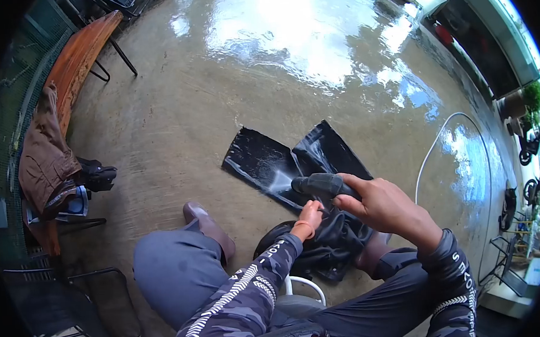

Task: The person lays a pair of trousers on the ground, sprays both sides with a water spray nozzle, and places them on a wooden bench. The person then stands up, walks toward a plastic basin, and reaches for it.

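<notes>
My right hand (386, 206) is closed around a dark spray nozzle (318, 184), which points left and sends out a fan of water. The spray lands on one leg of a pair of shiny black trousers (337, 151) spread on the wet floor. The two legs lie apart, pointing away from me, and the upper part (334, 251) is bunched between my boots. Just below the nozzle, my left hand (311, 215) has its fingers closed on the black trousers; the exact grip is partly hidden.
A pale hose (420, 171) curves over the wet concrete floor (173, 106) on the right. To the left stands a wooden bench (83, 53) with a brown jacket (48, 154) on it. A dark metal-framed chair (62, 311) is at lower left. My boots (210, 229) flank the trousers.
</notes>
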Tool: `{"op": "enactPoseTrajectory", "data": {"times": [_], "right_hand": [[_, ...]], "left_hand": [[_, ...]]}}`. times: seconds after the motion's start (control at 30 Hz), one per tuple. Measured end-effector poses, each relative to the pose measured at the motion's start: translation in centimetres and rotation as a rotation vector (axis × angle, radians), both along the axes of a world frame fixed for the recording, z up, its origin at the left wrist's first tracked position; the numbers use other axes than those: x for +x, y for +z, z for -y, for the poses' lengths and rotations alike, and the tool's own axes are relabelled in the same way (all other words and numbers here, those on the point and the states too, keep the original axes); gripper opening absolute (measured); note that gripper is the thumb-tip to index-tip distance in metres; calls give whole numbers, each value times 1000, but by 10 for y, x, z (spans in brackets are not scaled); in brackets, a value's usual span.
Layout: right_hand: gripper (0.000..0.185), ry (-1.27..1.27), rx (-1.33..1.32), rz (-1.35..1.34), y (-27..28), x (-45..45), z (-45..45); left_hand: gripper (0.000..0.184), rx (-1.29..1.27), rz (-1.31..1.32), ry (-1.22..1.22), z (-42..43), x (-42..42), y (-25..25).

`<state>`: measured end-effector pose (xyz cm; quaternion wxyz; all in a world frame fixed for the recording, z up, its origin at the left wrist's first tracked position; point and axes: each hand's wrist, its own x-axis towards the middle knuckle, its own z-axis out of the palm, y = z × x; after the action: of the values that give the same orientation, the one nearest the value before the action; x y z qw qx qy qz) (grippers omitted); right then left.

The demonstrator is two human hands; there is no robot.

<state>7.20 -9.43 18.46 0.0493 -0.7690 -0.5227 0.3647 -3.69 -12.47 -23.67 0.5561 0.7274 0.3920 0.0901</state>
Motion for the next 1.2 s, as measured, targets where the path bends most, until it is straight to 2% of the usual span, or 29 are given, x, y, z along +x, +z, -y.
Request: {"op": "enactPoseTrajectory", "data": {"times": [0.03,0.1,0.17,0.23,0.3,0.33,0.4,0.47,0.5,0.6,0.77,0.83,0.9,1.0,1.2], "right_hand": [[50,25,41,-28,-7,-2,-1],[50,36,64,-36,-15,-8,-8],[52,-23,220,12,-23,-15,-10],[52,-23,219,41,-18,-17,-14],[53,-26,222,69,-11,-16,-17],[52,11,127,76,-7,-14,-18],[52,50,28,80,-2,-11,-20],[52,119,-74,-8,0,-9,-22],[52,118,-74,-8,-3,-9,-22],[53,104,7,-55,-10,-12,-20],[51,1,184,-96,-15,-15,-21],[51,15,124,-71,-9,-14,-23],[51,27,67,-45,-3,-11,-25],[51,-19,90,-58,0,-10,-24],[52,-18,159,-43,1,-5,-22]], "left_hand": [[12,-98,37,-28,9,12,9],[13,-132,175,-97,29,27,-6],[14,-182,137,-116,14,21,35],[13,-239,35,205,-10,7,51],[12,82,-1,569,-40,-10,14],[12,173,37,801,-62,-21,-5],[18,66,-124,1111,-116,-50,-1],[23,96,-135,1249,-161,-80,-8],[24,176,-178,1241,-177,-94,-16],[17,162,-263,1092,-205,-117,-10],[12,217,-414,918,-195,-123,-15],[12,319,-376,930,-191,-119,-10],[14,314,-275,937,-185,-112,-6],[14,466,-150,760,-175,-101,-9],[12,442,-150,621,-153,-80,-19]]}}
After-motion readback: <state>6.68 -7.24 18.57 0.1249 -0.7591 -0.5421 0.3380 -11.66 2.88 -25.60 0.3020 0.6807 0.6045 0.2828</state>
